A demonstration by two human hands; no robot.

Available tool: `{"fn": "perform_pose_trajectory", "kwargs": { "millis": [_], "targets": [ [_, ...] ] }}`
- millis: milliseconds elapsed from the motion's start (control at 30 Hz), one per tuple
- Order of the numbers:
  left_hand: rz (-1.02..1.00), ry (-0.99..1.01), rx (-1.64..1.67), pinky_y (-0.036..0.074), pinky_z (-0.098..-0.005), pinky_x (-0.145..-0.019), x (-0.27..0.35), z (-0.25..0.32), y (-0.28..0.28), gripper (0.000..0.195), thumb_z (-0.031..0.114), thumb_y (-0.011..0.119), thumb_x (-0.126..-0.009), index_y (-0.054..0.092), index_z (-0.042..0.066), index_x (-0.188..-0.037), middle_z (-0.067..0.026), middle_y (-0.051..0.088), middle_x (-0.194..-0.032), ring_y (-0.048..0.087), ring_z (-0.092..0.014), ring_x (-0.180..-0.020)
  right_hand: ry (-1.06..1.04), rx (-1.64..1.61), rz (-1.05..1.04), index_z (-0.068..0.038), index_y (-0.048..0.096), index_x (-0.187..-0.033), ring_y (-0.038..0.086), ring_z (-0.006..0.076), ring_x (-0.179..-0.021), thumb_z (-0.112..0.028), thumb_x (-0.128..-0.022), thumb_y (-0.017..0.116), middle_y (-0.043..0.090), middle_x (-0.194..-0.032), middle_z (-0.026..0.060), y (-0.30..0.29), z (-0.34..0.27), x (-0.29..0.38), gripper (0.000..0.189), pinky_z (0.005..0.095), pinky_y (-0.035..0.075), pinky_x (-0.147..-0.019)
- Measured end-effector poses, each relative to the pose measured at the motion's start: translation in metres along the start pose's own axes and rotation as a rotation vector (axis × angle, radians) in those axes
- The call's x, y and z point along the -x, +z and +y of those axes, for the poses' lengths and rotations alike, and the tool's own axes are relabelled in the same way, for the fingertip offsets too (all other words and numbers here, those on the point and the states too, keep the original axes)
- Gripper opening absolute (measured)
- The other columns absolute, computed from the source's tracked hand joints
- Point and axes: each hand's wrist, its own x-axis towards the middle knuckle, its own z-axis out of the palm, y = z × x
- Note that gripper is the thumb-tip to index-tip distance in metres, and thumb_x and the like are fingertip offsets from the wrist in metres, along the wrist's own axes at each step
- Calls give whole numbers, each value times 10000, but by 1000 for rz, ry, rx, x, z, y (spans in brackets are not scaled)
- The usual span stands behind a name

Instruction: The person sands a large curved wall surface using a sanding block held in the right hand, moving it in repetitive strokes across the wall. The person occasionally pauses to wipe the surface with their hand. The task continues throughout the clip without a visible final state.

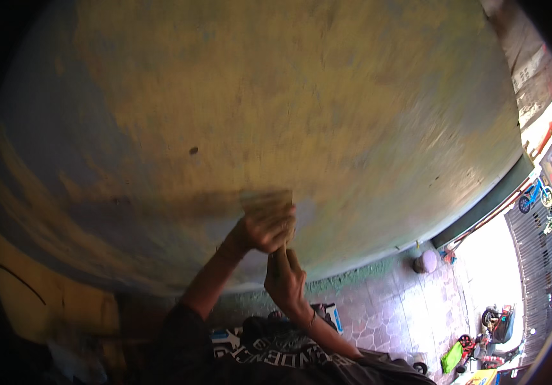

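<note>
In front of me rises a wall (333, 125) with worn yellow and grey paint. A flat, wide-bladed scraper (271, 196), blurred, lies against it in the lower middle. My left hand (266, 231) is wrapped over the scraper just under its blade edge. Directly below, my right hand (285, 281) grips what appears to be the handle; the fingers and the other hand hide most of it. A small dark hole (193, 150) marks the paint, up and left of the blade. Grey patches show around the scraper.
Beneath me is a stone-patterned floor (377, 313), with greenish debris (353, 280) along the wall's foot. A round stool-like object (426, 262) stands right, near a doorway edge (487, 202). Farther out are a blue balance bike (536, 196), a motorbike (499, 323) and a corrugated fence (535, 255).
</note>
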Motion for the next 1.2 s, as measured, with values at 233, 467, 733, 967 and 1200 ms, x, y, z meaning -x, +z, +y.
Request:
{"fn": "perform_pose_trajectory", "kwargs": {
  "millis": [233, 467, 733, 967, 1200],
  "targets": [
    [-50, -2, 15, 545, -385, -956, 7, 1, 3, 88, 157, 735, -726, 701, 90, -771, -44, 722, -976, 689, -233, -1043, -20, 2, 32, -22, 486, -1384, 630, 333, -606, 31, -869, 556, 604, -872, 151, 3, 9, -2, 522, 405, 496, -462],
    [-17, 25, 15, 558, -424, -939, 15, 5, 10, 139, 65, 720, -748, 724, 78, -887, -39, 725, -998, 705, -237, -994, 8, 67, -71, -39, 460, -1417, 618, 327, -606, 25, -851, 549, 577, -908, 142, 16, 23, 6, 576, 416, 492, -462],
    [-109, -109, 22, 509, -475, -1011, -1, 22, -68, 395, 12, 595, -837, 652, 44, -1226, -119, 682, -1214, 639, -326, -1159, 199, -48, 926, 14, 480, -1385, 488, 109, -663, 3, -948, 571, 580, -859, 23, -100, 99, -64, 447, 235, 476, -643],
    [-27, -295, -49, 494, -501, -1019, 16, 40, -50, 451, -37, 504, -794, 646, -6, -1221, -151, 696, -1176, 629, -357, -1173, 676, 6, 181, -14, -102, -1538, 622, 480, -749, -138, -921, 601, 623, -1050, 320, 15, 173, 4, 944, 528, 464, -601],
    [-86, -356, -263, 347, -564, -1109, 30, 20, -53, 474, 109, 501, -901, 522, -36, -1352, -228, 541, -1365, 448, -430, -1332, 923, 499, -600, -72, 451, -1437, 697, 387, -883, -228, -848, 659, 695, -921, 239, -5, 277, 259, 645, 492, 551, -732]
  ]
}}
